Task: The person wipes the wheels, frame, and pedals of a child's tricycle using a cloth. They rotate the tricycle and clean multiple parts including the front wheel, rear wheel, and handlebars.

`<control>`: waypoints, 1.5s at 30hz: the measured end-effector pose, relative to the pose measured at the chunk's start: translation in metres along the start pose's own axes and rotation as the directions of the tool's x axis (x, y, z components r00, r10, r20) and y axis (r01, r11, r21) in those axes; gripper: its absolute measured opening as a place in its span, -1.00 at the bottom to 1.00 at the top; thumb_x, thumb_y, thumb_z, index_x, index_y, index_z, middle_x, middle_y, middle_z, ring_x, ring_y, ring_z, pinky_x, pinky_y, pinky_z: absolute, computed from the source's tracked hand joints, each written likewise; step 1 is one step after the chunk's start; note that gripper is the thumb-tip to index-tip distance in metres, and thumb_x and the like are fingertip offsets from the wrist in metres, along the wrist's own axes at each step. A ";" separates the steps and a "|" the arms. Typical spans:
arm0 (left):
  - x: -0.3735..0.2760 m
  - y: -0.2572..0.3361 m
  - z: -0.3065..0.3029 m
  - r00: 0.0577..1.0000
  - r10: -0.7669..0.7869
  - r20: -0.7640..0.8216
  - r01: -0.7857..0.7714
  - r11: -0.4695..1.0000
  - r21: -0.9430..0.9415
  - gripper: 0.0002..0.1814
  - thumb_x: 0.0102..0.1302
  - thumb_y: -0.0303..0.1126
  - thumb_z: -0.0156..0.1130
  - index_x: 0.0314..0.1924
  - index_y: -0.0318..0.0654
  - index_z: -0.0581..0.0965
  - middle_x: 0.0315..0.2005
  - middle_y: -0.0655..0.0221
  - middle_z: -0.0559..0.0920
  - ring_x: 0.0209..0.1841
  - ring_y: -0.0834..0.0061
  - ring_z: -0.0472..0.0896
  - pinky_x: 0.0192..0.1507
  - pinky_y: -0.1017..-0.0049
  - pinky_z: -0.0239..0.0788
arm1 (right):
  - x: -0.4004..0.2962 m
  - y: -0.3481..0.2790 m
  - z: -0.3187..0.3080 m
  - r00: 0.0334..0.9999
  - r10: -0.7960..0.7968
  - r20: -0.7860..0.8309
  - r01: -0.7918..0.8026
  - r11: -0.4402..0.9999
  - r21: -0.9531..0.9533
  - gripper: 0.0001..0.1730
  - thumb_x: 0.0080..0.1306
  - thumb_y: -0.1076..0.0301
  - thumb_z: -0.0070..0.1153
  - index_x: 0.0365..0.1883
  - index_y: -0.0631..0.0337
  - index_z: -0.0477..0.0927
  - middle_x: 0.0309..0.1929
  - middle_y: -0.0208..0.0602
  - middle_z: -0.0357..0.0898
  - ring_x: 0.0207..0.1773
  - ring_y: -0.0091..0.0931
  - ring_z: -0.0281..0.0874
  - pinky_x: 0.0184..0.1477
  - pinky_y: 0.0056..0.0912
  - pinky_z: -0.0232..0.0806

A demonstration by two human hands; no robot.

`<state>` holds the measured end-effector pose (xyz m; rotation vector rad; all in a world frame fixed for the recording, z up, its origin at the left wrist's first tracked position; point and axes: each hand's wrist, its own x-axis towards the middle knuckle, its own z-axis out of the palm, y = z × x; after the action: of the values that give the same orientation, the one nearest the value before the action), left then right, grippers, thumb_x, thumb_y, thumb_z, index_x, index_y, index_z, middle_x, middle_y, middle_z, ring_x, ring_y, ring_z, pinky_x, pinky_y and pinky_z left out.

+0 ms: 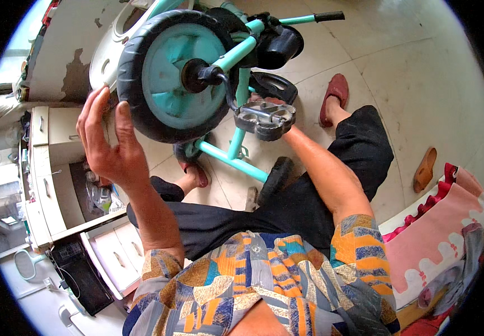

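Note:
A child's tricycle with a teal frame (242,46) is tipped up before me, its large front wheel (174,75) raised toward my head. Beside that wheel's black tyre, my left hand (109,140) has its fingers apart, holding nothing. The thumb is close to the tread; whether it touches is unclear. Behind the near black pedal (265,119) is my right hand (270,100), mostly hidden, its fingers curled around a part of the tricycle that I cannot make out. Another pedal (275,86) lies beyond. The rear wheel (276,179) is low between my legs.
A white plastic part (104,63) stands behind the front wheel. Cabinets with drawers (53,180) line the left side. To the right are a loose brown slipper (425,170) and a pink cloth (431,235). Tiled floor (410,71) extends beyond my feet.

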<state>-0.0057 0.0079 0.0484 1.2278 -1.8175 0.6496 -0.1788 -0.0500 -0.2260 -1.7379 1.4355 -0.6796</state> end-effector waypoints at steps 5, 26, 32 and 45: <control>0.041 -0.010 0.007 0.993 0.033 0.112 -0.018 0.991 -0.132 -0.70 0.21 -0.42 0.29 -0.03 -0.27 0.58 -0.07 0.21 0.62 0.02 0.31 0.57 0.04 0.37 0.39 | 0.014 -0.002 0.008 0.952 0.219 -0.215 -0.220 0.975 0.019 -0.53 0.01 -0.04 0.22 -0.27 0.14 0.55 -0.27 0.02 0.61 -0.15 -0.02 0.57 -0.15 0.02 0.43; 0.047 0.035 0.149 0.234 0.152 0.960 -0.366 0.929 -0.058 -0.66 0.23 -0.13 0.18 -0.19 -0.25 0.44 -0.40 0.07 0.59 -0.24 0.04 0.57 -0.20 0.13 0.37 | -0.025 0.033 -0.015 0.837 0.496 -0.233 -0.511 0.859 -0.008 -0.74 0.04 0.25 0.24 -0.39 0.27 0.67 -0.30 0.10 0.62 -0.20 -0.06 0.62 -0.18 -0.06 0.45; 0.043 0.037 0.150 0.276 0.141 0.951 -0.308 0.950 -0.052 -0.68 0.23 -0.17 0.17 -0.14 -0.25 0.47 -0.41 0.04 0.60 -0.26 0.03 0.58 -0.19 0.11 0.36 | -0.017 0.030 0.001 0.788 0.442 -0.428 -0.467 0.883 0.051 -0.74 0.06 0.23 0.23 -0.48 0.27 0.55 -0.35 0.07 0.61 -0.25 -0.04 0.60 -0.25 0.02 0.43; 0.070 0.017 0.102 0.866 0.290 0.407 -0.323 0.946 0.012 -0.63 0.23 -0.26 0.27 0.04 -0.17 0.55 -0.01 0.18 0.59 0.02 0.25 0.57 0.05 0.36 0.43 | -0.010 0.037 -0.017 0.766 0.587 -0.262 -0.584 0.806 0.100 -0.79 0.04 0.32 0.21 -0.33 0.17 0.64 -0.22 0.00 0.63 -0.10 -0.09 0.60 -0.09 -0.05 0.44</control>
<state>-0.0691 -0.0994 0.0556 1.1970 -2.3866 0.6858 -0.2154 -0.0463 -0.2458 -1.0912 2.0389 -0.5931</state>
